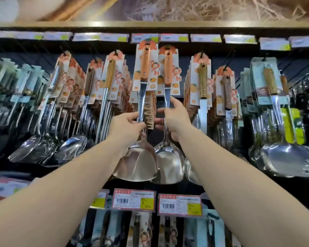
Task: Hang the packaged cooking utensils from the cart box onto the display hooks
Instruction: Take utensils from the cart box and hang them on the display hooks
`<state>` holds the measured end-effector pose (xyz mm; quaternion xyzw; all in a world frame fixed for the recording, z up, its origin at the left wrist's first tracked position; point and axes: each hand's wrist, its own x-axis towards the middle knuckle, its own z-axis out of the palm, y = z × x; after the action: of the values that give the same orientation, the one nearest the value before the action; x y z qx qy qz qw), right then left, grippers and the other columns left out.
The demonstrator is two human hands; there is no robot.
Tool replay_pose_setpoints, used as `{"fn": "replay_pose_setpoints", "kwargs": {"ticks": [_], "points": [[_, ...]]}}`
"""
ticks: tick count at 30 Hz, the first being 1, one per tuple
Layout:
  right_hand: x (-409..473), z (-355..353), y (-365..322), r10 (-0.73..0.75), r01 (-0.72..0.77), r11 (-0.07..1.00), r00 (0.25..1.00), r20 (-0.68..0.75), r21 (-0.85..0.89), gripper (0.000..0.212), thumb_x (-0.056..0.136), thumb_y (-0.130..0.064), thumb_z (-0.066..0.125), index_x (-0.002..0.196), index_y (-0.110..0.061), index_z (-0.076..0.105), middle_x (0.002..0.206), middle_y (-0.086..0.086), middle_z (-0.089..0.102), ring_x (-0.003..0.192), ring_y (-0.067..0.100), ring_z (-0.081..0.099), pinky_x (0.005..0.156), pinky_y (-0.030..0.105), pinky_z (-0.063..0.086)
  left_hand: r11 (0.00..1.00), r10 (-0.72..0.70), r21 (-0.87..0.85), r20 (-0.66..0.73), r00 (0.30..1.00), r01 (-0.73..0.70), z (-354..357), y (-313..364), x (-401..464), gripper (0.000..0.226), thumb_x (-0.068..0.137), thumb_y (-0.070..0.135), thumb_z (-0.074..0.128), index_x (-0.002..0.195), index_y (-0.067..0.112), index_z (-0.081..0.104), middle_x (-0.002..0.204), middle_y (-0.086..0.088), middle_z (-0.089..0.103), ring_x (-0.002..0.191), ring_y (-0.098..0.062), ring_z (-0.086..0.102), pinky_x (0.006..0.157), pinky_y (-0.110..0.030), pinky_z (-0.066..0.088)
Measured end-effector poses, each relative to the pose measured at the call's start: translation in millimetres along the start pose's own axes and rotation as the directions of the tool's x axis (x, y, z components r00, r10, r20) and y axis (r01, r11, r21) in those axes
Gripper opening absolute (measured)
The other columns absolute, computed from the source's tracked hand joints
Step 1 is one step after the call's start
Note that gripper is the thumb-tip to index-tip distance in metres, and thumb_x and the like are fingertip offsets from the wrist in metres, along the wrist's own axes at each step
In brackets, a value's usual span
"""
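- Nearest the camera, two bare forearms reach up and away toward the display, the left one from the lower left and the right one from the lower right, and they draw together near the middle of the rack.
- At the end of the left forearm, the left hand (130, 126) is closed around the steel shaft of a wide, solid-bladed steel spatula with an orange wooden handle on an orange-and-white backing card (144, 97); its blade hangs below the hand and its handle rises above it.
- Just to the right, the right hand (174, 116) pinches the shaft of a second, slotted-bladed steel spatula with the same orange handle and card (168, 97), thumb on the left, fingers wrapped behind.
- Both long axes run nearly upright, so each card's hanging hole lies straight above its hand, far up near the row of white and yellow price labels (174, 37).
- I cannot make out the black display hooks that these two cards are meant for; whether the holes are already threaded I cannot tell.
- My judgement: the coming move turns on that gap above, lifting each card top level with a hook tip, then pushing away onto it.
- Farther back on both sides, rows of hung steel ladles and spatulas (70, 97) crowd close, leaving little room.
- No cart box is in view.
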<state>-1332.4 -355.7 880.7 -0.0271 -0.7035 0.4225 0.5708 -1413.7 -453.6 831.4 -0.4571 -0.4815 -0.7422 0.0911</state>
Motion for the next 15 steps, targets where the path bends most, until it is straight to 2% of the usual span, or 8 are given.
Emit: {"fn": "replay_pose_setpoints", "kwargs": {"ticks": [3, 7, 10, 15], "points": [[7, -2, 2, -0.005, 0.005, 1.0, 1.0, 0.01, 0.028, 0.043, 0.099, -0.004, 0.035, 0.13, -0.032, 0.043, 0.106, 0.012, 0.063, 0.072, 0.025, 0.064, 0.054, 0.031, 0.054, 1.0, 0.018, 0.012, -0.014, 1.0, -0.018, 6, -2, 10, 0.044, 0.084, 0.0, 0.065, 0.126, 0.013, 0.059, 0.065, -0.003, 0.066, 0.068, -0.023, 0.066, 0.075, -0.049, 0.058], [17, -6, 7, -0.003, 0.003, 1.0, 1.0, -0.001, 0.026, 0.05, 0.1, -0.004, 0.037, 0.143, -0.03, 0.035, 0.107, 0.01, 0.061, 0.072, 0.026, 0.065, 0.054, 0.032, 0.054, 0.999, 0.041, -0.006, -0.042, 0.998, -0.042, 13, -7, 16, 0.045, 0.084, 0.001, 0.066, 0.126, 0.013, 0.059, 0.063, -0.003, 0.065, 0.069, -0.023, 0.068, 0.076, -0.048, 0.059], [23, -7, 13, -0.007, 0.007, 1.0, 1.0, -0.003, -0.002, 0.052, 0.1, -0.006, 0.04, 0.145, -0.031, 0.033, 0.104, 0.006, 0.061, 0.077, 0.027, 0.069, 0.052, 0.03, 0.054, 0.998, 0.058, -0.024, -0.049, 0.997, -0.059, 14, -10, 17, 0.047, 0.084, 0.002, 0.066, 0.129, 0.013, 0.056, 0.058, 0.001, 0.063, 0.068, -0.021, 0.068, 0.078, -0.046, 0.059], [25, -6, 14, 0.001, -0.001, 1.0, 1.0, 0.003, 0.0, 0.052, 0.1, -0.006, 0.04, 0.144, -0.033, 0.034, 0.105, 0.008, 0.062, 0.074, 0.024, 0.067, 0.053, 0.029, 0.057, 0.998, 0.06, -0.012, -0.048, 0.997, -0.061, 9, -16, 19, 0.047, 0.085, 0.003, 0.066, 0.13, 0.014, 0.056, 0.059, 0.001, 0.064, 0.063, -0.017, 0.067, 0.078, -0.044, 0.059]]}}
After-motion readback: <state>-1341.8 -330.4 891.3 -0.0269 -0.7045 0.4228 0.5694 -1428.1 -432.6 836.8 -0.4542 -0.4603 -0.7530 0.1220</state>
